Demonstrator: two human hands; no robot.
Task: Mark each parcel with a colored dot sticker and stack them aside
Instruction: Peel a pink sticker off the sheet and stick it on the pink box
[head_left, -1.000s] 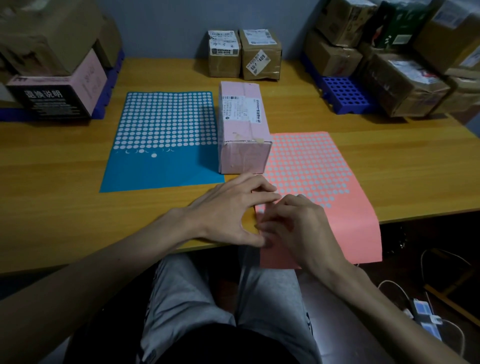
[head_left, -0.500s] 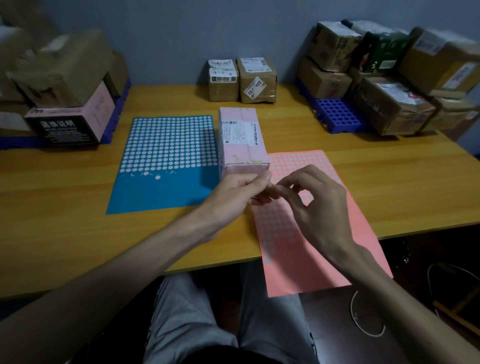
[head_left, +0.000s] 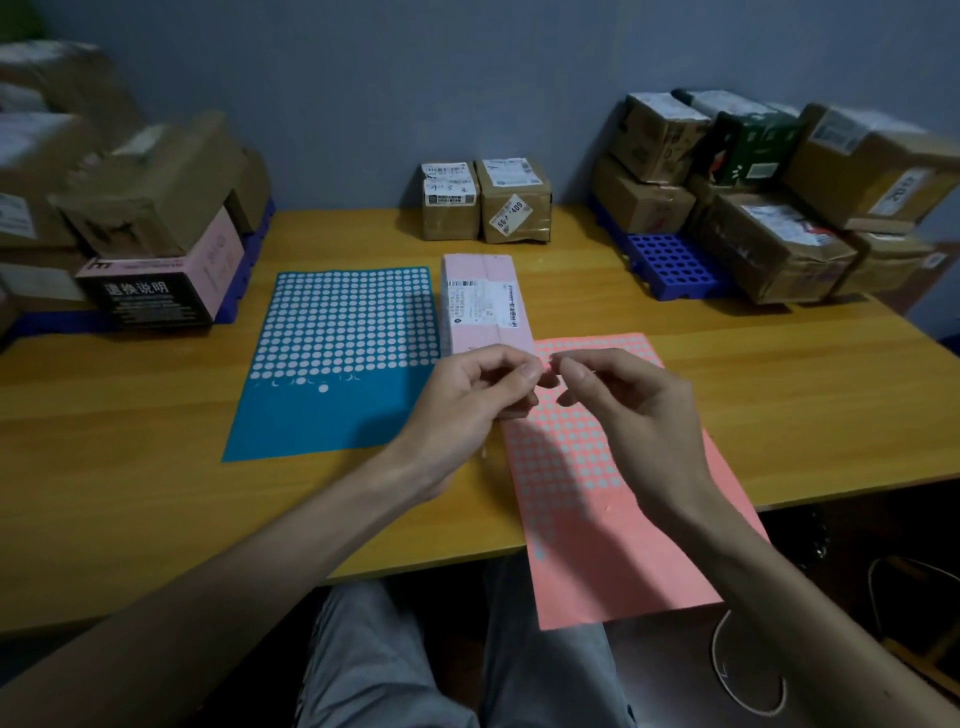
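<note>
A pink parcel (head_left: 483, 301) with a white label lies lengthwise in the middle of the wooden table (head_left: 130, 441). Left of it lies a blue sticker sheet (head_left: 332, 374). A pink sticker sheet (head_left: 597, 478) lies to its right and hangs over the front edge. My left hand (head_left: 467, 400) and my right hand (head_left: 628, 410) meet in the air just in front of the parcel. Their fingertips pinch a small pink dot sticker (head_left: 548, 366) between them; the sticker is barely visible.
Two small brown boxes (head_left: 485, 208) stand at the back centre. Stacked parcels (head_left: 769, 197) on a blue pallet (head_left: 670, 265) fill the back right. More boxes (head_left: 140, 218), one pink and black, are piled at the back left. Cables lie on the floor at the lower right.
Both hands have lifted from the near corner of the pink sheet to the front end of the pink parcel, fingertips together. The view has tilted upward.
</note>
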